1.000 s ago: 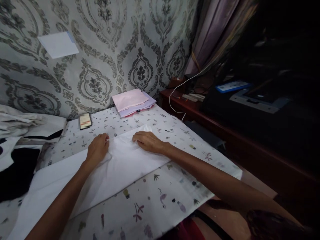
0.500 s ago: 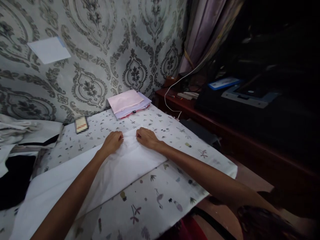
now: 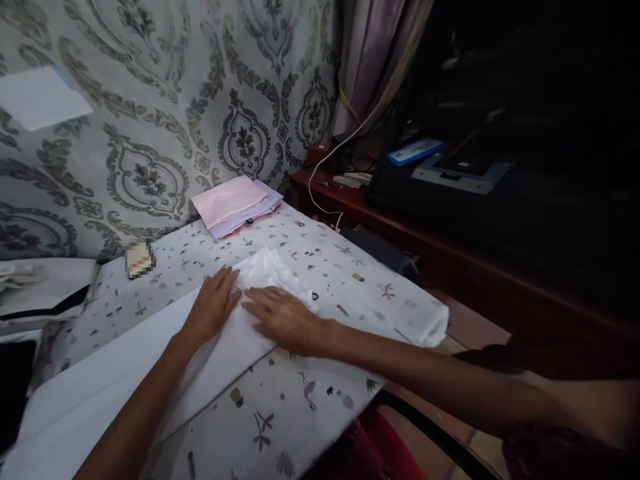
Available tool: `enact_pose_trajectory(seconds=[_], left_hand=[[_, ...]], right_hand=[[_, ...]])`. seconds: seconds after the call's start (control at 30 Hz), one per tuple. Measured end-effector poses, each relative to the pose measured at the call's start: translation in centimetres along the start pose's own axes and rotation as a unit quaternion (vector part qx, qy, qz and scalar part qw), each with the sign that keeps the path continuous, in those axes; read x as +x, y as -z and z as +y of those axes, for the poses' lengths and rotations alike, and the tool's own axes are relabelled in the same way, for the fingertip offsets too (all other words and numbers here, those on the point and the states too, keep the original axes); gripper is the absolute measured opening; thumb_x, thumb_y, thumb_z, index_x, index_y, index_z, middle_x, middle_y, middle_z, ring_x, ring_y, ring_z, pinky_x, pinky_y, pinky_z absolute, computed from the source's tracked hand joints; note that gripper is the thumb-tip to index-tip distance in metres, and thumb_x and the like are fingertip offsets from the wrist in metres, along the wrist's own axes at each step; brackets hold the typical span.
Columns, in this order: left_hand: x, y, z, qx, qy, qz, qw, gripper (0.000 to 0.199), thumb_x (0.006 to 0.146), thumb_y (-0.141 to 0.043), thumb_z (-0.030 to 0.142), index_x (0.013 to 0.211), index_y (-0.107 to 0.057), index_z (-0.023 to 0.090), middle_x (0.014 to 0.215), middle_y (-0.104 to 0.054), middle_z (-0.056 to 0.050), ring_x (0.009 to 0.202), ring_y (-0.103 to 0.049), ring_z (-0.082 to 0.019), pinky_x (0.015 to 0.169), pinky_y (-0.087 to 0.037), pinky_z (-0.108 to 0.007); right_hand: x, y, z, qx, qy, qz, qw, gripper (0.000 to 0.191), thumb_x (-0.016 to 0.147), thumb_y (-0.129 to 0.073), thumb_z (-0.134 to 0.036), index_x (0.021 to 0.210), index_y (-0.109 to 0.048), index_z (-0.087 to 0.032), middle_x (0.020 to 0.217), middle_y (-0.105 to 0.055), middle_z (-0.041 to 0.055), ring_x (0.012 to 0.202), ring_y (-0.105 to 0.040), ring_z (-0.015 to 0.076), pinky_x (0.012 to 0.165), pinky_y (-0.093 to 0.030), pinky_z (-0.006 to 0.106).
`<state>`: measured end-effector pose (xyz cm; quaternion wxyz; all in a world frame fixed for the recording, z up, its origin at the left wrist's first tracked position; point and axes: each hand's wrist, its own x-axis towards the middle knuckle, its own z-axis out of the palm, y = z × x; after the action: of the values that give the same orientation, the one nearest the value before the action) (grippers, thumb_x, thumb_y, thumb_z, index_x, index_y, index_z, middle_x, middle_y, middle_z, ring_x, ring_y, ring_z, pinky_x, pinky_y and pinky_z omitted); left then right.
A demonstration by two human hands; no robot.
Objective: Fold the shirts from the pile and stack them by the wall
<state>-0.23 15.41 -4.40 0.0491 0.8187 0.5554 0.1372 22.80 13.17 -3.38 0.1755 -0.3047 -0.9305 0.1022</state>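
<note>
A long white folded cloth point(image 3: 105, 373) lies across the patterned table cover, running from the lower left toward the middle. My left hand point(image 3: 213, 303) rests on it, fingers stretched out and palm down. Close beside it, my right hand point(image 3: 285, 320) lies flat on the same cloth, its fingers extended toward the left hand. Beyond my fingers the far end of the cloth is crinkled and slightly raised. The cloth's exact kind cannot be made out.
Pink and lilac folded cloths point(image 3: 230, 203) lie at the back near the patterned wall. A small blurred packet point(image 3: 140, 259) is at the back left. White and black fabric sits at the left edge. A dark red wooden desk point(image 3: 350, 193) with a white cable stands right.
Both hands have opened from closed grips on the cloth's far end and now lie flat on it, nearer to me. The far end is spread out more. The view has shifted right.
</note>
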Motion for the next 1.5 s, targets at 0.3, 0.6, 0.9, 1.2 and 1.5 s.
enact_pose_trajectory(seconds=[0.3, 0.6, 0.9, 1.2, 1.5], left_hand=[[-0.4, -0.5, 0.0, 0.035, 0.025, -0.055, 0.998, 0.053, 0.102, -0.029, 0.044, 0.148, -0.042, 0.022, 0.158, -0.039, -0.012, 0.149, -0.03, -0.029, 0.118, -0.027, -0.057], [-0.4, -0.8, 0.1, 0.034, 0.033, -0.051, 0.998, 0.052, 0.102, -0.029, 0.043, 0.148, -0.042, 0.022, 0.158, -0.039, -0.012, 0.149, -0.029, -0.027, 0.119, -0.024, -0.055], [-1.4, 0.3, 1.8, 0.014, 0.069, -0.074, 0.995, 0.057, 0.103, -0.025, 0.046, 0.153, -0.033, 0.021, 0.163, -0.028, -0.011, 0.152, -0.021, -0.023, 0.123, -0.016, -0.053], [-8.9, 1.8, 2.8, 0.038, 0.072, -0.017, 0.997, 0.058, 0.1, -0.035, 0.049, 0.153, -0.036, 0.026, 0.162, -0.03, -0.005, 0.15, -0.027, -0.025, 0.125, -0.018, -0.05], [-25.1, 7.6, -8.5, 0.054, 0.276, 0.09, 0.955, 0.045, 0.096, -0.036, 0.036, 0.128, -0.059, 0.013, 0.129, -0.062, -0.016, 0.12, -0.055, -0.03, 0.106, -0.043, -0.05]], right_hand=[[-7.3, -0.6, 0.6, 0.068, -0.031, 0.009, 0.997, 0.055, 0.097, -0.055, -0.033, 0.147, -0.043, -0.012, 0.155, -0.041, 0.0177, 0.148, -0.03, 0.0251, 0.121, -0.027, 0.047], [-11.2, -0.3, 1.0, 0.008, -0.083, 0.051, 0.995, 0.049, 0.099, -0.05, -0.03, 0.144, -0.048, -0.013, 0.151, -0.046, 0.0174, 0.143, -0.04, 0.027, 0.118, -0.036, 0.049], [-5.6, 1.9, -0.2, 0.015, -0.08, 0.081, 0.993, 0.039, 0.102, -0.035, -0.032, 0.125, -0.062, -0.015, 0.133, -0.063, 0.0158, 0.127, -0.056, 0.0261, 0.111, -0.043, 0.047], [4.7, -3.9, 1.9, -0.054, -0.081, -0.044, 0.994, 0.063, 0.101, -0.033, -0.047, 0.148, -0.042, -0.007, 0.157, -0.036, 0.0193, 0.148, -0.028, 0.0293, 0.121, -0.024, 0.051], [4.7, -4.4, 2.3, -0.113, -0.039, -0.017, 0.993, 0.066, 0.101, -0.023, -0.051, 0.142, -0.049, -0.006, 0.151, -0.046, 0.0199, 0.144, -0.036, 0.0307, 0.118, -0.03, 0.052]])
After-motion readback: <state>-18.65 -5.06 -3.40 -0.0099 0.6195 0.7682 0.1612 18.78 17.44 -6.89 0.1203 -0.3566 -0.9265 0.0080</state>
